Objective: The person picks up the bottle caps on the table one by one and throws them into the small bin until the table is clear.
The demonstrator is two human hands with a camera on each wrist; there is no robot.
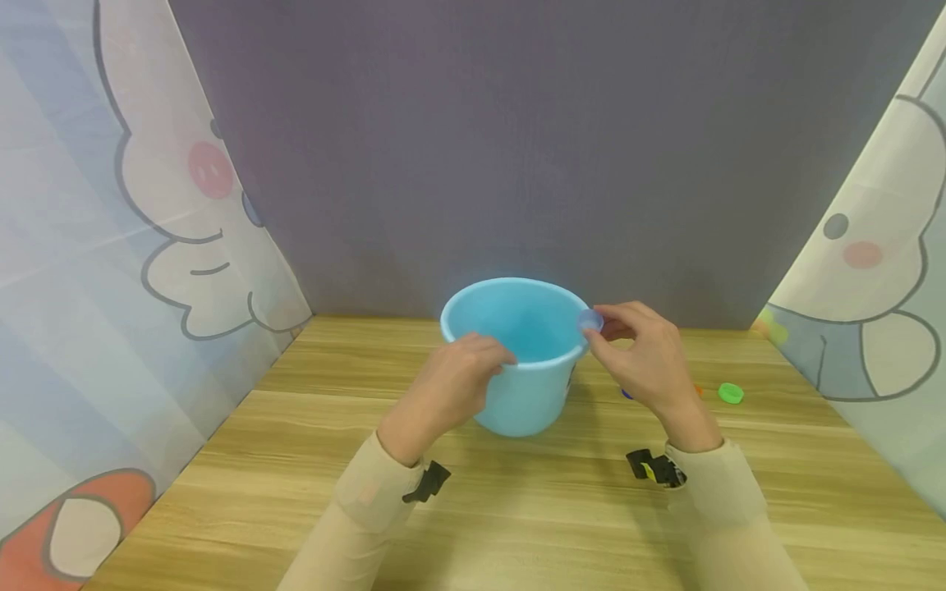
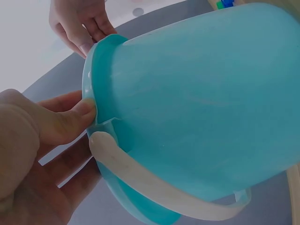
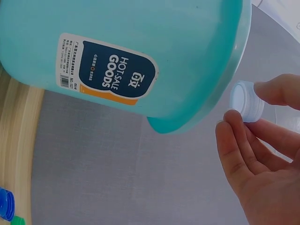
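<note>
A light blue plastic bucket [image 1: 521, 400] stands on the wooden table. Its near-left rim is gripped by my left hand [image 1: 461, 373], with the thumb outside and the fingers over the rim in the left wrist view. The bucket's white handle [image 2: 164, 187] hangs down beside that hand. At the right side of the rim, my right hand [image 1: 645, 355] pinches a pale, ridged bottle cap [image 3: 247, 101] between thumb and fingers. In the head view the cap overlaps the rim's edge. A printed label [image 3: 110, 68] shows on the bucket's side.
Behind my right hand lie a green bottle cap [image 1: 731, 393], a partly hidden orange one [image 1: 698, 390] and a blue one [image 1: 627, 394]. A dark grey panel [image 1: 517, 148] rises behind the table, with cartoon-printed curtains [image 1: 59, 246] on both sides.
</note>
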